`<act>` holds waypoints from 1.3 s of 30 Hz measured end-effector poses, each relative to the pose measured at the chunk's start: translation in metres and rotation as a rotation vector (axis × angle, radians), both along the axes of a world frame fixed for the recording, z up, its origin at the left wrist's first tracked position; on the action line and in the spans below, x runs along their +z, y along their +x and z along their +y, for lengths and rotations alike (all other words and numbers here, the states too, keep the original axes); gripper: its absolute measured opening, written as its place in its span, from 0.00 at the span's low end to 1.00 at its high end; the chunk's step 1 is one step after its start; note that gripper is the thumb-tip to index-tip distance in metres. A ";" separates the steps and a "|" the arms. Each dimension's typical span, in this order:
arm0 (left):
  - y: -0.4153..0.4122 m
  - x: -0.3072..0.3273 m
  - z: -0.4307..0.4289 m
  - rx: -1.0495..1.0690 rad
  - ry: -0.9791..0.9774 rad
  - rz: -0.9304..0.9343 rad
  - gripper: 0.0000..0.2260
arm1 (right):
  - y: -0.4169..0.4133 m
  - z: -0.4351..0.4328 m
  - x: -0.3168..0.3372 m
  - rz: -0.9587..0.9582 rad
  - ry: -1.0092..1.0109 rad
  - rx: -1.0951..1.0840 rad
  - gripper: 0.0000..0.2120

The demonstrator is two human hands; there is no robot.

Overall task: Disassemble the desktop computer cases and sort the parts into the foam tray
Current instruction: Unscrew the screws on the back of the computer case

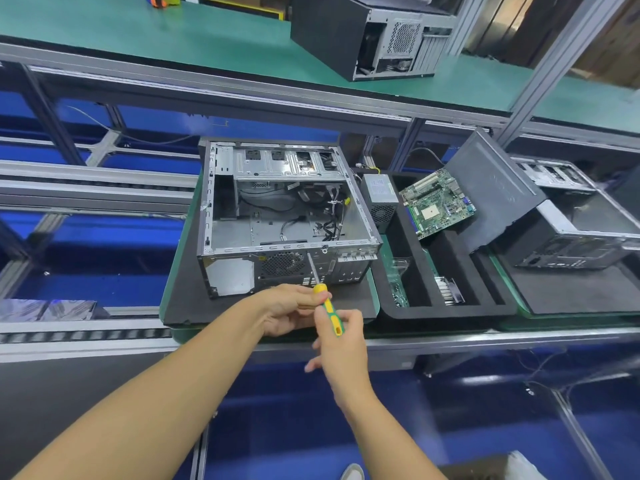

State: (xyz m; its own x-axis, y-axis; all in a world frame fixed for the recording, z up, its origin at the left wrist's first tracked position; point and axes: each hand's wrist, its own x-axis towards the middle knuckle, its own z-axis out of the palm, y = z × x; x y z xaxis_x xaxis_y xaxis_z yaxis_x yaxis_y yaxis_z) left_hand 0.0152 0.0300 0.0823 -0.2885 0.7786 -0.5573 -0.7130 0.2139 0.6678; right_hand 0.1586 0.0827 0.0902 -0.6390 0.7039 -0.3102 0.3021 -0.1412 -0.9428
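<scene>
An open desktop case lies on its side on a black mat, its inside bare metal with loose cables. A yellow-green screwdriver points up at the case's rear panel. My right hand grips its handle, and my left hand pinches the handle's top near the shaft. To the right sits the black foam tray, holding a power supply, a green motherboard, a heatsink and a bag of small parts.
A black side panel leans over the tray's right end. A second open case lies at the far right. A third case stands on the green upper shelf. Conveyor rails run along the left and front.
</scene>
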 end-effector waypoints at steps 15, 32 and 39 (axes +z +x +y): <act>-0.003 0.002 0.004 0.012 -0.014 0.041 0.15 | -0.008 0.002 -0.005 -0.003 0.257 -0.071 0.11; -0.004 0.005 -0.006 0.039 0.041 0.047 0.19 | -0.008 -0.008 -0.011 0.122 -0.437 -0.081 0.08; 0.001 0.002 0.000 0.185 0.026 0.015 0.08 | -0.007 -0.006 -0.005 0.167 -0.707 -0.158 0.14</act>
